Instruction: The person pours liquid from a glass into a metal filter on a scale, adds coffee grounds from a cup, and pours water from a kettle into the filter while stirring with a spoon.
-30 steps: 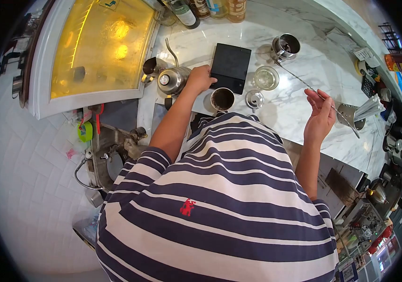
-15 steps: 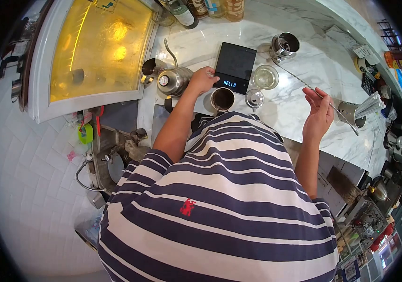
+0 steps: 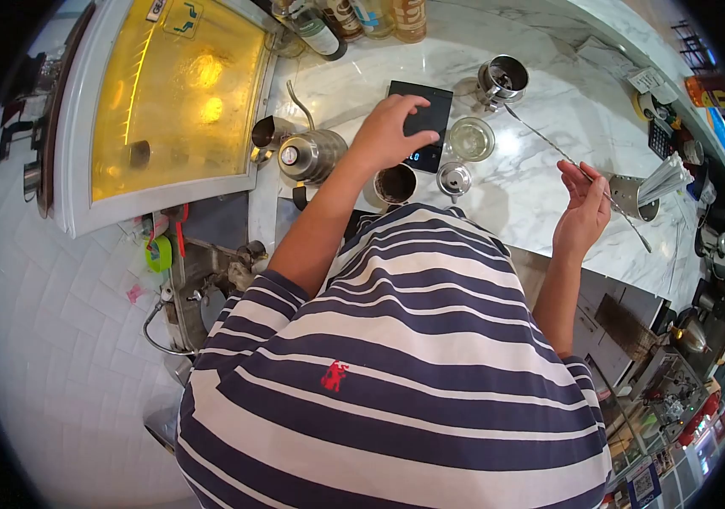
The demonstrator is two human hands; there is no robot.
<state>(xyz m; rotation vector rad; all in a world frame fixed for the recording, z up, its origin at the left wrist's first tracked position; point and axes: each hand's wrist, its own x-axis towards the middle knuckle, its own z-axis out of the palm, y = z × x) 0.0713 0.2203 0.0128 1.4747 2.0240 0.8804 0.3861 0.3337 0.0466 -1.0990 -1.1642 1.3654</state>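
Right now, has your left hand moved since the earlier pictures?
Yes, the left hand has moved away from the gooseneck kettle, out over the digital scale.

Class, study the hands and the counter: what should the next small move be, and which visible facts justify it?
Probably draw the left hand back from above the black scale. Its spread fingers hold nothing and cover part of the platform and the lit display. The right hand, holding the long twisted rod, could stay put.
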